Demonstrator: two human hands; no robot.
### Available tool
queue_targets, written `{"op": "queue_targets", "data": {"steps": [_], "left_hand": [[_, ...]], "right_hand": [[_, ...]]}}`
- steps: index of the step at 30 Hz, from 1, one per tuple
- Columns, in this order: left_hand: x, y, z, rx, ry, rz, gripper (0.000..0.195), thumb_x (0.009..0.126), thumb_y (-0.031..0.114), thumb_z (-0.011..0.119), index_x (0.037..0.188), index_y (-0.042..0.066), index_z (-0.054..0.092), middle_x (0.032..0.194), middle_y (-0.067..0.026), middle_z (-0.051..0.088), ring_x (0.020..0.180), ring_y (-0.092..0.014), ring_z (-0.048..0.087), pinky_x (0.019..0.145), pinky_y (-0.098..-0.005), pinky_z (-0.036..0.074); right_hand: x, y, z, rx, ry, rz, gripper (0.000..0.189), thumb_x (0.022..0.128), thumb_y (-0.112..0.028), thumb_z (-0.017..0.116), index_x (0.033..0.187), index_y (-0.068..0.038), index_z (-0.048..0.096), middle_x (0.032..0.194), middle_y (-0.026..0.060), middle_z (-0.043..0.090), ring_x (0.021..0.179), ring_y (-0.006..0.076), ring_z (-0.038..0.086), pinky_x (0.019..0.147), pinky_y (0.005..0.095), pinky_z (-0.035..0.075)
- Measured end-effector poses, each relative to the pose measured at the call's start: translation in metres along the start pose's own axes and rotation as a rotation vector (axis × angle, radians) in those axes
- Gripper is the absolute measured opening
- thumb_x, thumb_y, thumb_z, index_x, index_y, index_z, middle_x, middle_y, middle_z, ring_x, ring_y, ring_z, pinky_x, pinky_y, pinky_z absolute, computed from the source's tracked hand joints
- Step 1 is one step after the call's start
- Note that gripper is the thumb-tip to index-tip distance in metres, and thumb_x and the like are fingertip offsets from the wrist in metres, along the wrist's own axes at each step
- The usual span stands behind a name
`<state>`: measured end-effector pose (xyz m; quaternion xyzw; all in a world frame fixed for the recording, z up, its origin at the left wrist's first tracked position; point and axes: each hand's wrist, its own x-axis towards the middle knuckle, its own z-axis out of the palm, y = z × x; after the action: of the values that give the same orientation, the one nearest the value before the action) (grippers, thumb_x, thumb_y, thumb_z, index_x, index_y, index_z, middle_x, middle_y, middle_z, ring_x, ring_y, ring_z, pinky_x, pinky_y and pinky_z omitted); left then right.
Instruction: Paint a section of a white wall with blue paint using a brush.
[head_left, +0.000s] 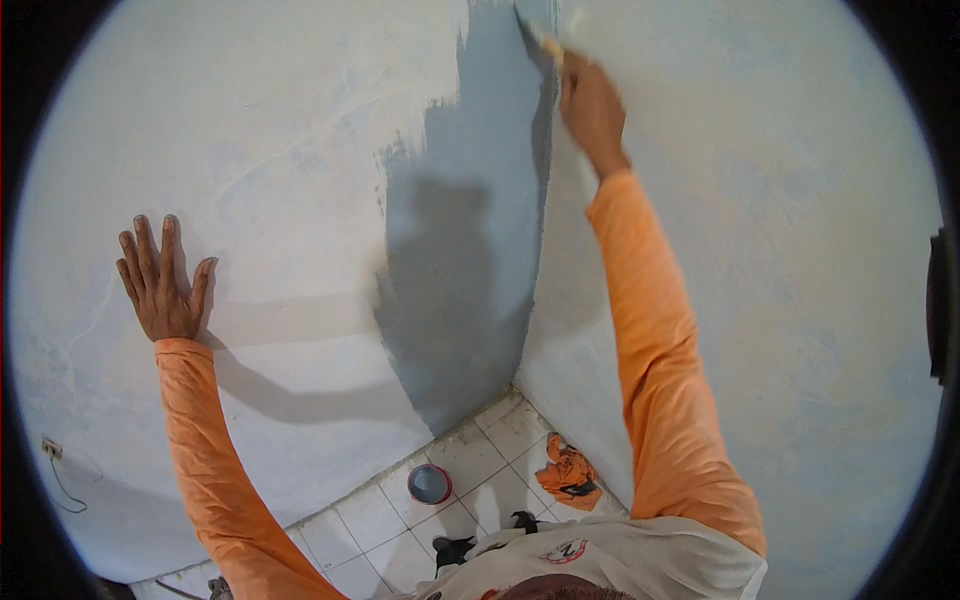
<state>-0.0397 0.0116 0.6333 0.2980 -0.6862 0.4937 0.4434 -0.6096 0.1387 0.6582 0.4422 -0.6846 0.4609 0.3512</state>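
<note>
My right hand (594, 109) grips the handle of a paintbrush (551, 46) high up by the corner where two walls meet. The dark bristles lie against a band of blue-grey paint (502, 97), which runs down the left wall to the floor. The band's left edge is ragged, and its right edge follows the corner. My left hand (165, 292) is spread flat on the pale, patchy left wall (300, 195), fingers apart and holding nothing. On the floor beneath the band stands a paint can (430, 484) with a red rim and blue-grey paint inside.
Beside the right wall (750, 225), a crumpled orange cloth or bag (568, 476) lies on the white tiled floor (367, 517). A wall socket (51, 448) with a plugged-in cable sits low on the left. Something dark (936, 307) juts in at the right rim.
</note>
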Motion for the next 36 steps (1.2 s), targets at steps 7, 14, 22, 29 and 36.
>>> {"op": "queue_targets", "data": {"steps": [7, 14, 22, 29, 36], "left_hand": [[-0.001, -0.006, -0.001, 0.019, 0.033, 0.036, 0.079, 0.092, 0.07, 0.061, 0.16, 0.034, 0.041, 0.172, -0.0013, 0.029, 0.16, -0.026, 0.018, 0.131, -0.0492, 0.015], [0.0, -0.001, -0.003, 0.012, -0.014, 0.002, 0.078, 0.093, 0.071, 0.06, 0.16, 0.036, 0.04, 0.172, -0.0007, 0.026, 0.161, -0.026, 0.016, 0.131, -0.0489, 0.015], [0.002, 0.001, 0.003, -0.001, 0.029, 0.02, 0.075, 0.096, 0.068, 0.056, 0.161, 0.034, 0.04, 0.172, -0.0029, 0.028, 0.16, -0.029, 0.02, 0.13, -0.0525, 0.016], [0.002, 0.002, -0.001, -0.005, 0.014, 0.017, 0.073, 0.098, 0.066, 0.056, 0.161, 0.033, 0.04, 0.172, -0.0038, 0.028, 0.16, -0.029, 0.02, 0.13, -0.0522, 0.016], [0.0, -0.005, -0.003, 0.006, 0.047, 0.048, 0.075, 0.096, 0.066, 0.059, 0.161, 0.032, 0.04, 0.171, -0.0039, 0.029, 0.16, -0.03, 0.021, 0.13, -0.0517, 0.017]], "right_hand": [[-0.298, 0.075, 0.017, -0.136, -0.784, 0.267, 0.026, 0.102, -0.021, 0.058, 0.125, -0.019, 0.07, 0.111, 0.0161, 0.069, 0.102, 0.037, 0.069, 0.082, 0.052, 0.056], [-0.107, 0.049, -0.009, -0.277, -0.915, -0.14, 0.026, 0.1, -0.03, 0.057, 0.116, -0.017, 0.074, 0.12, 0.0126, 0.073, 0.107, 0.0352, 0.071, 0.087, 0.0549, 0.053], [0.137, -0.047, -0.121, -0.093, 0.024, -0.278, 0.028, 0.102, -0.027, 0.056, 0.117, -0.011, 0.073, 0.112, 0.0162, 0.075, 0.103, 0.0376, 0.071, 0.086, 0.0499, 0.055], [-0.046, 0.018, -0.009, -0.158, -0.168, -0.175, 0.023, 0.103, -0.025, 0.055, 0.12, -0.015, 0.067, 0.105, 0.0128, 0.066, 0.084, 0.0387, 0.069, 0.072, 0.0527, 0.056], [-0.123, 0.045, -0.024, -0.334, -0.931, -0.098, 0.025, 0.099, -0.023, 0.061, 0.12, -0.02, 0.075, 0.115, 0.0107, 0.074, 0.106, 0.0316, 0.071, 0.09, 0.0478, 0.054]]}}
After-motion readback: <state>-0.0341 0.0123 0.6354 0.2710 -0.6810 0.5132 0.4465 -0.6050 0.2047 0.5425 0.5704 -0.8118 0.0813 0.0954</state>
